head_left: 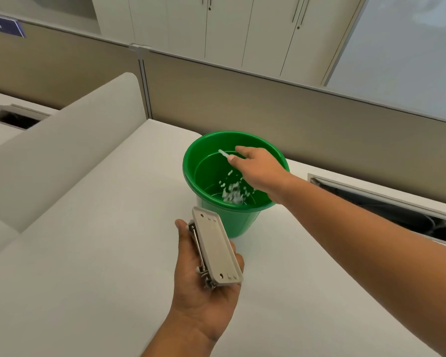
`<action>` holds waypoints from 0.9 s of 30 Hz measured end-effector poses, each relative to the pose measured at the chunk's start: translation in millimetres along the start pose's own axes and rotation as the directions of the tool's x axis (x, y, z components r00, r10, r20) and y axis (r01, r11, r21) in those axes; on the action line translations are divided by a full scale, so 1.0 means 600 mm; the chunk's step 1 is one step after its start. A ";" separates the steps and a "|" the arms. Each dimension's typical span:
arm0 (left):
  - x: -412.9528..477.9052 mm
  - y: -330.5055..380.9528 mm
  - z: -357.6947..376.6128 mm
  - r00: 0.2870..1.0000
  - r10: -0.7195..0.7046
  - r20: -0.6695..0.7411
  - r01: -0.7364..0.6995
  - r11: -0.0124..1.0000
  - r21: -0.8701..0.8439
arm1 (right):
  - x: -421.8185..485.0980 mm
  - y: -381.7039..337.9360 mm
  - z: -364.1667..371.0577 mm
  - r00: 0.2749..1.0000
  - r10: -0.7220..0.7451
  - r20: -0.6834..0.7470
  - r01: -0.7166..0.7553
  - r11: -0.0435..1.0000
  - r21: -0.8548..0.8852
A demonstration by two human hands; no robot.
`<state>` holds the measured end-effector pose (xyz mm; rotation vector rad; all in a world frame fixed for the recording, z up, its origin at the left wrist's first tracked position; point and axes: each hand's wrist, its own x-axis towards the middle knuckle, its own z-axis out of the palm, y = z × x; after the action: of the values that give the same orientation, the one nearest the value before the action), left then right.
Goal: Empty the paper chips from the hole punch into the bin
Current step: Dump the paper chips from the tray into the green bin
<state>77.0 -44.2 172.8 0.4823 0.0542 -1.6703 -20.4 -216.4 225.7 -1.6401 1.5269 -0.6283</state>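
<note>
A green plastic bin (204, 155) stands on the white desk (88, 253). My right hand (258, 168) reaches over its mouth, fingers closed on a thin white piece (223, 153), most of it hidden by the hand. White paper chips (232, 193) are falling blurred inside the bin. My left hand (204, 287) is in front of the bin, gripping the beige hole punch (216, 251) turned on its side with its underside facing up and its metal mechanism toward the palm.
A padded divider (62, 140) rises along the desk's left side. A brown partition wall (268, 104) runs behind the bin. An open cable tray slot (386, 204) lies in the desk on the right, another slot (13, 117) at the far left.
</note>
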 end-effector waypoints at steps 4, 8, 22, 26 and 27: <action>-0.005 0.004 -0.003 1.000 -0.010 -0.007 0.010 1.000 -0.003 | 0.011 -0.002 0.000 1.000 -0.014 -0.002 0.013 0.982 -0.186; -0.009 0.006 -0.003 1.000 -0.007 0.003 0.007 1.000 -0.005 | 0.007 -0.001 -0.009 1.000 0.004 -0.015 -0.006 0.992 -0.128; -0.011 0.004 -0.008 0.997 -0.047 -0.055 0.047 0.999 -0.011 | 0.000 -0.024 -0.045 0.988 -0.087 -0.130 0.107 0.983 0.151; -0.010 0.002 -0.009 0.993 -0.076 -0.093 0.075 0.997 -0.010 | 0.007 -0.021 -0.039 0.993 -0.107 0.046 0.117 0.886 -0.449; -0.009 0.002 -0.009 0.993 -0.080 -0.092 0.079 0.997 -0.010 | 0.011 -0.018 -0.038 0.994 -0.097 0.042 0.106 0.900 -0.423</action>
<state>80.3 -37.9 170.0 0.5583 0.1483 -1.7245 -31.2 -228.0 246.1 -2.0566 1.6532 -0.3422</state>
